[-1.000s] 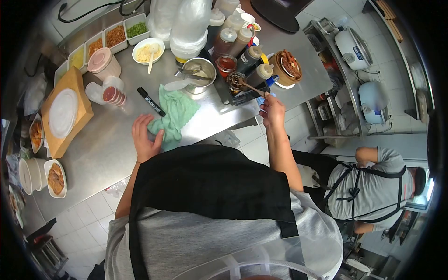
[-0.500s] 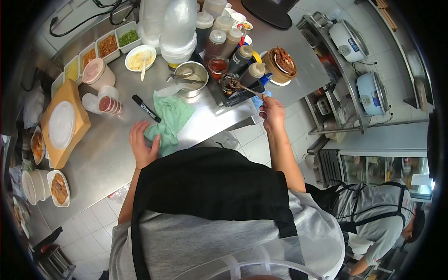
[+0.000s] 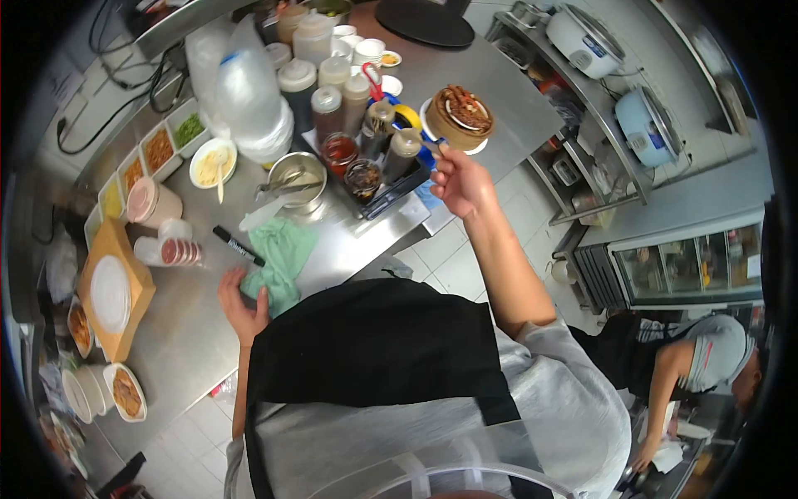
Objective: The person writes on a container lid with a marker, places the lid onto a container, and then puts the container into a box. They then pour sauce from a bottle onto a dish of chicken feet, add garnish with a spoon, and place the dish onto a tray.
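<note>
Fingers apart, my left hand (image 3: 243, 308) rests on the steel counter against the green cloth (image 3: 281, 259), just below a black marker (image 3: 238, 245). My right hand (image 3: 459, 181) is raised beside the sauce bottles, its fingers pinched on a spoon (image 3: 431, 146) that is only partly visible. Just beyond it, a bamboo steamer (image 3: 459, 125) with reddish-brown food stands on a white plate. Left of that hand, a jar of dark sauce (image 3: 363, 178) and a jar of red sauce (image 3: 340, 150) sit in a black tray (image 3: 397, 193).
A metal pot (image 3: 298, 181) with utensils and a bowl of yellow food (image 3: 214, 163) stand left of the bottles. Farther left are topping containers (image 3: 158, 150) and a wooden block (image 3: 133, 291). Another person (image 3: 706, 353) bends at the lower right, near a glass-door fridge (image 3: 694, 264).
My right hand has lifted the spoon out of the dark sauce jar and moved toward the steamer. My left hand stays by the cloth. The view has shifted, and the other person has reached lower.
</note>
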`<control>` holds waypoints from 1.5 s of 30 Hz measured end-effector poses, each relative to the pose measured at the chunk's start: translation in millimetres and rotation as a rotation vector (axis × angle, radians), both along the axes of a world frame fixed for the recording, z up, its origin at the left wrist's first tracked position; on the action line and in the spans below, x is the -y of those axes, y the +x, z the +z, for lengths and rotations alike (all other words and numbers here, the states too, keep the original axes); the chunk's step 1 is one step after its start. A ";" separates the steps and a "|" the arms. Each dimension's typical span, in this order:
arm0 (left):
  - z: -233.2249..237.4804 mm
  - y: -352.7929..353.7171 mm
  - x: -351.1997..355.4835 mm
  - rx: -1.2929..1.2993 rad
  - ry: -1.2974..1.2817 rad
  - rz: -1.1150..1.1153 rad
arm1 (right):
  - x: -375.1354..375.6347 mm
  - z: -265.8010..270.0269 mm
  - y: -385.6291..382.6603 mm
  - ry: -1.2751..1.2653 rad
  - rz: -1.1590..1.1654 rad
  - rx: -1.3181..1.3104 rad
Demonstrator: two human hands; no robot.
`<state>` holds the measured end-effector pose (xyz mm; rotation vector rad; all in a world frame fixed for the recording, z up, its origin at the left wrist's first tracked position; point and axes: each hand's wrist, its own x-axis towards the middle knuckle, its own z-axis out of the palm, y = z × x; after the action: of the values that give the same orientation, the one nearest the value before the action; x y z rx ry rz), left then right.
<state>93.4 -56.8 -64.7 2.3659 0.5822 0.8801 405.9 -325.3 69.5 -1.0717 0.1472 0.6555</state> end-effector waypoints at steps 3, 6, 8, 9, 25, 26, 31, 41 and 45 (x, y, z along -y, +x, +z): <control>0.6 1.0 0.8 -0.003 0.031 0.005 | 18.8 11.1 43.4 0.024 -0.071 0.029; 3.0 3.0 4.9 -0.021 0.028 0.017 | 45.2 6.0 98.3 -0.044 -0.230 0.109; 2.3 2.6 2.9 -0.040 0.046 0.010 | 59.8 -9.5 132.4 -0.260 -0.445 0.244; 1.6 2.7 2.8 -0.046 0.045 0.009 | 67.3 -25.2 150.6 -0.360 -0.523 0.347; 3.2 6.6 8.9 -0.125 0.071 0.082 | 88.5 -65.0 192.0 -1.169 -0.668 1.194; 3.7 6.2 8.7 -0.134 0.076 0.085 | 88.6 -65.8 190.1 -1.200 -0.646 1.219; 3.5 6.8 8.5 -0.112 0.067 0.077 | 102.3 -92.0 214.2 -0.883 -0.728 0.924; 5.7 1.5 6.3 -0.033 0.056 0.062 | 9.0 54.7 35.3 -0.497 -0.082 1.132; 6.2 -1.1 5.7 -0.011 0.036 0.034 | -30.9 55.9 -12.6 -0.817 0.080 1.719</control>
<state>92.4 -62.5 -58.5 2.4015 0.6177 0.9001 393.3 -294.3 125.4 -2.0890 -1.2104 -0.4883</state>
